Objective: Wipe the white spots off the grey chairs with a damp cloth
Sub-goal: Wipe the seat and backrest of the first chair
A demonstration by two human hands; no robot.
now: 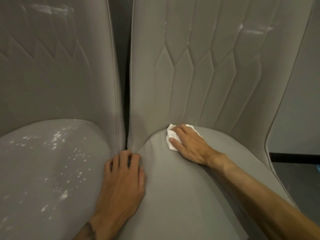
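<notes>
Looking down at two grey chairs side by side. Seeing white spots scattering over the L chair seat, thickest toward its back and R half; also catching a white smear high on the L chair backrest. Noting a narrow dark gap running betw. the two backrests. Finding the L hand resting palm-down at the L edge of the R chair seat, fingers loosely bending w/ tips at the crack betw. seats, thumb lying on the R seat, gripping nothing. Moving R: spotting the white cloth bunching at the back of the R seat, just by the crease w/ the backrest. Seeing the R hand pressing it down, fingers laid fairly straight over it, thumb on its near edge, not clenching. Picking out white streaks high on the quilted R chair backrest, toward its R side. Glimpsing dark floor at far R.
</notes>
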